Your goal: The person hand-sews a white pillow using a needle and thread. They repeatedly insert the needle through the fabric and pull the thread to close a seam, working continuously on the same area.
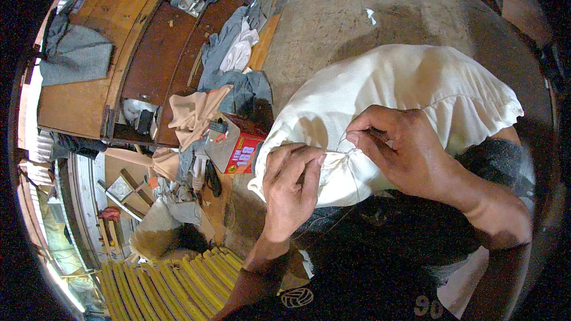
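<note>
A large stuffed cushion in cream cloth (369,83) lies across my lap, with a gathered seam along its right part. My left hand (291,181) is closed on the cloth at the cushion's near edge, thumb against the fingers. Just right of it, my right hand (404,142) pinches a thin thread between thumb and forefinger, close above the cloth. A needle cannot be made out clearly. Loose thread (355,187) hangs from the puckered edge between my hands and trails down over my dark clothing.
Left of the cushion stands a red and grey box (241,153) with small items on top. Beyond it lie heaped grey-blue cloths (241,89) and peach fabric (193,113). A yellow slatted seat (172,282) is at lower left, a wooden cabinet (148,59) at upper left.
</note>
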{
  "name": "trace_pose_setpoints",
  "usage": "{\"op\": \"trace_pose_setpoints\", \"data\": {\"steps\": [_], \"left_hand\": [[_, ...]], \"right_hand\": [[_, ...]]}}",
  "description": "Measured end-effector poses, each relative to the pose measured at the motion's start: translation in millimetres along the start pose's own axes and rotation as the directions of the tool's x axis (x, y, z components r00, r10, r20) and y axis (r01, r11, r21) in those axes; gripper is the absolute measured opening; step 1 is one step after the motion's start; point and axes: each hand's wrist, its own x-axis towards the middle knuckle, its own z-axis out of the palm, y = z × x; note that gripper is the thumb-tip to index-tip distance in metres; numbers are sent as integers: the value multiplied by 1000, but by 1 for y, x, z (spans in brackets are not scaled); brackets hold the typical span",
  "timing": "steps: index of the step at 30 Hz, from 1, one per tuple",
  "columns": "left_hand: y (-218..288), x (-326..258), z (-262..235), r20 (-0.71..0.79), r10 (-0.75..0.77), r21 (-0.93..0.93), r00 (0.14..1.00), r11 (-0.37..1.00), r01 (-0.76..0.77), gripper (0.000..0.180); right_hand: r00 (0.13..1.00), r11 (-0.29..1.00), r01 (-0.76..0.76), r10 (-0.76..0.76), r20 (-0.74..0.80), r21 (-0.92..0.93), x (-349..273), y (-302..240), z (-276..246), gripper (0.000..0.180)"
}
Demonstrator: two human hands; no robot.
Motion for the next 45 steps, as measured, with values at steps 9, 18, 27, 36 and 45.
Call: {"op": "trace_pose_setpoints", "data": {"steps": [9, 18, 27, 36, 45], "left_hand": [[1, 2, 0, -34, 54, -8, 998, 999, -54, 14], [-3, -1, 4, -64, 81, -25, 995, 996, -83, 16], [8, -8, -6, 29, 77, -63, 997, 995, -75, 23], [-3, -13, 2, 109, -61, -209, 992, 974, 83, 18], [-3, -9, 3, 157, -130, -298, 979, 939, 172, 14]], "right_hand": [[1000, 1000, -4, 4, 14, 3, 1, 0, 0, 12], [967, 928, -250, 227, 113, 277, 6, 5, -1, 23], [956, 926, -290, 270, 113, 241, 13, 7, -3, 28], [954, 915, -288, 248, 167, 284, 13, 10, 0, 26], [971, 951, -201, 160, 180, 236, 11, 22, 3, 27]]}}
